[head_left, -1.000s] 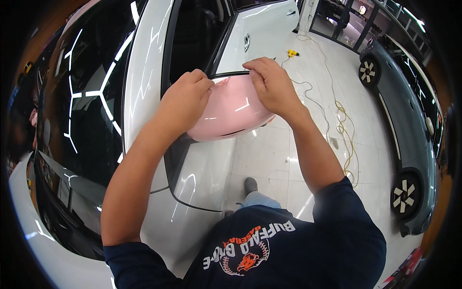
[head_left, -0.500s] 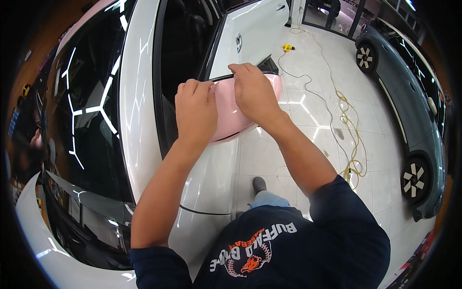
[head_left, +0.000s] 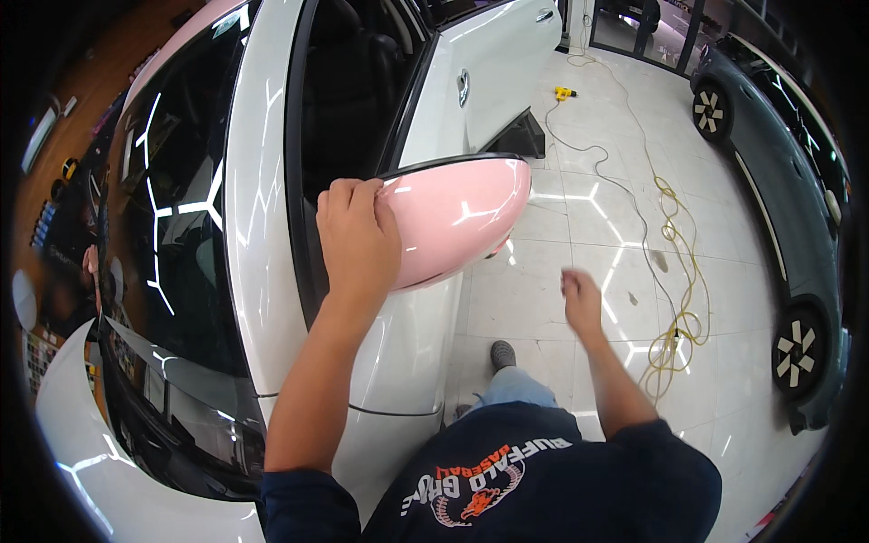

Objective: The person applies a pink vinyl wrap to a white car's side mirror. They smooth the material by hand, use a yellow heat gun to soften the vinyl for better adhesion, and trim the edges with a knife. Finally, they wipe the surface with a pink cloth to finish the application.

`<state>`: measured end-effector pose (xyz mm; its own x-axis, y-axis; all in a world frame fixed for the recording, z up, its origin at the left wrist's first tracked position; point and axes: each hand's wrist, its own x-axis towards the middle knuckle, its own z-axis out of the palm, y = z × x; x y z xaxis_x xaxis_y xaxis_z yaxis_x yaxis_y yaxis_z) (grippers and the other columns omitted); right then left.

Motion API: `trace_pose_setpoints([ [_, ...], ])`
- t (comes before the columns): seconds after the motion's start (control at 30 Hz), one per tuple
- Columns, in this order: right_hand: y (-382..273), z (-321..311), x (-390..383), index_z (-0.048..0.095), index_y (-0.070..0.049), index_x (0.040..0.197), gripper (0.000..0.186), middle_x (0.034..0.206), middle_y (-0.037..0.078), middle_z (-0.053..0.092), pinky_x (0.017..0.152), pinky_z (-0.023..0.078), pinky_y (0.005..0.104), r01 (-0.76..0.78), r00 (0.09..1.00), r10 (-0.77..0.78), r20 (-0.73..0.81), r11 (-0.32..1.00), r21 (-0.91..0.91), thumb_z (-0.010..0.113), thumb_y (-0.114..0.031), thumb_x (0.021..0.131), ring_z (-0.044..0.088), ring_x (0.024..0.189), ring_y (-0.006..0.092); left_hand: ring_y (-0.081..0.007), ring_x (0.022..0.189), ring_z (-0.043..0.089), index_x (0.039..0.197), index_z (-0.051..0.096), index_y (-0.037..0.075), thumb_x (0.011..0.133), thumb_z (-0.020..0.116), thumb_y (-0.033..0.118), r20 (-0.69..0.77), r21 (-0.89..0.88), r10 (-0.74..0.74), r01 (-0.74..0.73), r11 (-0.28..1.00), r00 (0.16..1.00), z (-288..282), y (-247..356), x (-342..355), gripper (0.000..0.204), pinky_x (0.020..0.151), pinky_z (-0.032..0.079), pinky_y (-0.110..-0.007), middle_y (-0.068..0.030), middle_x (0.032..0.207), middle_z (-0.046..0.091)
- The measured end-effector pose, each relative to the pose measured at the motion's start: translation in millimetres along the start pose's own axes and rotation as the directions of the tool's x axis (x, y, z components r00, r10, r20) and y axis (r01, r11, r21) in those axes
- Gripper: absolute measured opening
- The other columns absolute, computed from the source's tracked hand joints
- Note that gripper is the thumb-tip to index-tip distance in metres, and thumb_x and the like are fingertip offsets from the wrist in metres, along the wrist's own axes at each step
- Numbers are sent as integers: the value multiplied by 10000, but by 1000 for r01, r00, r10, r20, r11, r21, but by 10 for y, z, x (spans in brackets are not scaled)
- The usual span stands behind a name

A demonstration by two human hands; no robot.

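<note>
A glossy pink side mirror (head_left: pixel 457 213) with a dark edge juts from the white car (head_left: pixel 262 172) beside its open door (head_left: pixel 480 68). At the mirror's inner end, my left hand (head_left: pixel 356 231) is closed, its bent fingers gripping the edge near the window. Whether it also pinches something thin there is hidden. My right hand (head_left: pixel 582 299) is off the mirror, held over the floor to its right and slightly blurred. Its fingers are curled together, and anything inside them cannot be made out.
On the tiled floor lie a yellow power tool (head_left: pixel 565 93), a grey cord (head_left: pixel 625 185) and a tangled yellow hose (head_left: pixel 674 335). Along the right side stands a grey-blue car (head_left: pixel 769 190). My shoe (head_left: pixel 503 355) is just below the mirror.
My right hand has left the mirror and moved down and to the right, its fingers now curled. My left hand stays at the mirror's inner end. The view has shifted slightly.
</note>
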<state>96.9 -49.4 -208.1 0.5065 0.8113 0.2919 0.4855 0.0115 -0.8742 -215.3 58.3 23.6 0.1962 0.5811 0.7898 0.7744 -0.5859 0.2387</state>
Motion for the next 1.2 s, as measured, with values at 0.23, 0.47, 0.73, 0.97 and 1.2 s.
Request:
trace_pose_setpoints([
  [0.23,-1834,216,264,632,-20,1196,365,1283,205,585,1002,453,455,685,726,-685,61,728,20,689,-105,846,560,1182,378,-314,894,567,1006,706,-16,891,592,17,-38,133,-76,80,988,996,-59,-77,-133,165,818,459,-417,-127,944,623],
  [0.47,-2610,750,547,576,86,1291,731,1374,243,552,1136,327,501,923,375,-832,409,375,-84,700,-470,833,478,1320,397,-294,844,545,913,680,2,879,598,23,-81,71,-26,32,997,996,-73,-92,-158,92,744,450,-412,-112,866,582],
  [0.73,-2595,783,540,588,105,1263,730,1319,275,577,1098,358,500,936,343,-845,410,345,-70,707,-470,828,508,1263,390,-270,786,516,889,666,7,833,617,-27,-69,-50,-101,98,994,992,-139,-92,-264,82,683,431,-382,-100,808,522],
  [0.97,-2633,778,578,590,96,1234,696,1298,269,582,1081,368,500,920,360,-840,407,391,-8,746,-423,798,521,1236,384,-291,888,566,1018,679,-7,835,614,-20,-69,50,-91,94,994,994,-107,-94,-189,195,778,470,-392,-132,957,610],
  [1.2,-2643,481,782,610,15,1226,481,1287,219,578,1041,428,458,766,476,-835,275,548,336,747,-197,816,545,1206,365,-344,1025,587,1173,671,3,847,619,1,-102,60,-145,152,987,984,-50,-63,-188,330,911,478,-425,-179,1113,630],
])
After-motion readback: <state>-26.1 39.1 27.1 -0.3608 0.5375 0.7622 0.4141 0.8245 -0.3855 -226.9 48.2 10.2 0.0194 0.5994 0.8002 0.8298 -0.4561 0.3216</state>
